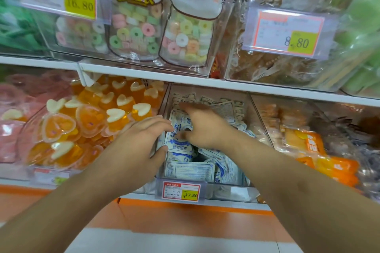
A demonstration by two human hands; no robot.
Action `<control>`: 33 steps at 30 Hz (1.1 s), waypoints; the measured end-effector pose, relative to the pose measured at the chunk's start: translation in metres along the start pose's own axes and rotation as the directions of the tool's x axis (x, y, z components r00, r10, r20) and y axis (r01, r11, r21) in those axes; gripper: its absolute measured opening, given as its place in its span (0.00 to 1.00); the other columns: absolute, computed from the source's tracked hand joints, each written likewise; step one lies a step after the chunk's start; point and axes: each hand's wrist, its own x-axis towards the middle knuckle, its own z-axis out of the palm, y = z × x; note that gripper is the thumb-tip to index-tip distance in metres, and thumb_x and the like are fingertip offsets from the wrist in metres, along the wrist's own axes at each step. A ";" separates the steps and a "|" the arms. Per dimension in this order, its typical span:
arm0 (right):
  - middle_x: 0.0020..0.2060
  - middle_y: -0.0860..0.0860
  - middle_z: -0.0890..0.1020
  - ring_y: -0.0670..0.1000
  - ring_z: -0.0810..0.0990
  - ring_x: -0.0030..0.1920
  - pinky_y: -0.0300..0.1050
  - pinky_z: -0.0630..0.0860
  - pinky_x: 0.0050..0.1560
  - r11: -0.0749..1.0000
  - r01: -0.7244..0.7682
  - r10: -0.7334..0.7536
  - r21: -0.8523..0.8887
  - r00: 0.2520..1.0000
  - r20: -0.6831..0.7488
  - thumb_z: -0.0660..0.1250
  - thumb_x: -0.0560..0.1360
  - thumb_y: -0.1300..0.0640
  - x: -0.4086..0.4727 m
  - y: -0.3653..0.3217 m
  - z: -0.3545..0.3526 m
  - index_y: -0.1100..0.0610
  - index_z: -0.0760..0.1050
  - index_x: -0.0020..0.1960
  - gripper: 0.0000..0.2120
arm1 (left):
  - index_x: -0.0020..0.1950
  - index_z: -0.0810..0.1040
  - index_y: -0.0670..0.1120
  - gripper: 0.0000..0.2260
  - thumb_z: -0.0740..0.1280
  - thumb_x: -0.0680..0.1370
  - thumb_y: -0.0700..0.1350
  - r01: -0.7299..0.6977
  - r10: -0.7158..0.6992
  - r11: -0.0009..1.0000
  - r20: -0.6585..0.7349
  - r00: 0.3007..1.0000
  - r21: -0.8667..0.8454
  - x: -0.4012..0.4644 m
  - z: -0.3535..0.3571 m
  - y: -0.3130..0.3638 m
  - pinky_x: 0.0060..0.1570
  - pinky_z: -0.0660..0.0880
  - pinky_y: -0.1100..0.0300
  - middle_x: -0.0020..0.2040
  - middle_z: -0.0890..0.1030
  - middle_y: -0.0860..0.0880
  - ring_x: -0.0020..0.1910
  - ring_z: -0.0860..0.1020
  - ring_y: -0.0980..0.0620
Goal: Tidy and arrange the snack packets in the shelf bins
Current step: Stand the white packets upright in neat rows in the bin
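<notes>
A clear bin (pixel 260 121) on the lower shelf holds several white and blue snack packets (pixel 190 170), piled loosely. My left hand (pixel 139 146) reaches over the bin's left wall with fingers straight, its thumb against a packet. My right hand (pixel 201 127) is inside the bin over the upright packets (pixel 176 127), fingers spread, thumb and forefinger apart around a packet top. Whether it grips one is unclear through motion blur.
Left bin holds orange heart-shaped jelly cups (pixel 90 121); right bin holds orange packets (pixel 308 144). A price tag (pixel 181 190) hangs at the bin front. The upper shelf (pixel 144 71) carries bags of ring candy (pixel 185 26) and a tag (pixel 287 31).
</notes>
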 end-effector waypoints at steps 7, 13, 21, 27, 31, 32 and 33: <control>0.54 0.53 0.81 0.55 0.79 0.54 0.47 0.77 0.51 0.993 0.064 -0.040 0.103 0.974 -0.224 0.83 0.64 0.57 0.009 0.006 0.009 0.52 0.79 0.58 0.24 | 0.67 0.76 0.59 0.16 0.68 0.80 0.47 0.019 -0.028 0.996 -0.114 0.993 -0.084 0.000 -0.005 0.003 0.61 0.60 0.80 0.63 0.74 0.66 0.61 0.67 0.70; 0.40 0.46 0.87 0.44 0.83 0.36 0.40 0.79 0.36 0.785 0.008 0.199 0.619 0.944 -0.263 0.84 0.69 0.55 -0.038 0.006 -0.028 0.48 0.78 0.47 0.15 | 0.66 0.72 0.60 0.21 0.74 0.75 0.52 0.088 -0.162 0.946 -0.220 0.962 -0.313 0.004 -0.008 0.012 0.56 0.71 0.72 0.59 0.77 0.64 0.58 0.73 0.67; 0.49 0.57 0.87 0.49 0.84 0.45 0.44 0.79 0.48 0.501 0.053 0.052 0.864 0.995 -0.091 0.74 0.79 0.60 -0.074 0.008 -0.011 0.59 0.79 0.57 0.09 | 0.49 0.82 0.55 0.12 0.80 0.72 0.42 0.170 -0.279 0.815 -0.119 0.953 -0.554 -0.001 -0.021 0.025 0.48 0.84 0.51 0.44 0.87 0.57 0.45 0.86 0.57; 0.53 0.46 0.86 0.46 0.82 0.55 0.41 0.78 0.54 0.971 0.082 -0.107 0.224 0.989 0.104 0.74 0.78 0.57 -0.075 0.021 0.001 0.49 0.83 0.60 0.11 | 0.50 0.83 0.62 0.09 0.77 0.75 0.49 0.161 -0.203 0.941 -0.118 0.972 -0.297 -0.009 -0.039 0.028 0.37 0.80 0.58 0.42 0.84 0.65 0.38 0.82 0.59; 0.54 0.48 0.76 0.54 0.76 0.58 0.45 0.69 0.50 0.971 0.123 -0.088 -0.206 0.981 0.174 0.77 0.74 0.45 -0.067 0.018 0.007 0.40 0.79 0.67 0.22 | 0.56 0.84 0.60 0.09 0.74 0.77 0.49 0.137 -0.158 0.970 -0.089 0.983 -0.201 -0.008 -0.034 0.034 0.48 0.78 0.54 0.46 0.83 0.64 0.47 0.80 0.61; 0.52 0.48 0.76 0.55 0.76 0.57 0.45 0.67 0.50 0.966 0.126 -0.089 -0.227 0.982 0.165 0.78 0.73 0.45 -0.066 0.020 0.009 0.40 0.81 0.65 0.22 | 0.56 0.83 0.60 0.08 0.73 0.78 0.49 0.140 -0.160 0.972 -0.097 0.982 -0.191 -0.007 -0.034 0.034 0.47 0.78 0.55 0.45 0.83 0.64 0.47 0.79 0.61; 0.50 0.48 0.75 0.55 0.75 0.56 0.45 0.67 0.50 0.970 0.121 -0.088 -0.211 0.983 0.160 0.79 0.72 0.46 -0.065 0.023 0.011 0.41 0.82 0.62 0.19 | 0.55 0.83 0.60 0.08 0.72 0.78 0.49 0.148 -0.171 0.970 -0.108 0.979 -0.193 -0.007 -0.034 0.033 0.44 0.78 0.57 0.44 0.83 0.64 0.45 0.79 0.63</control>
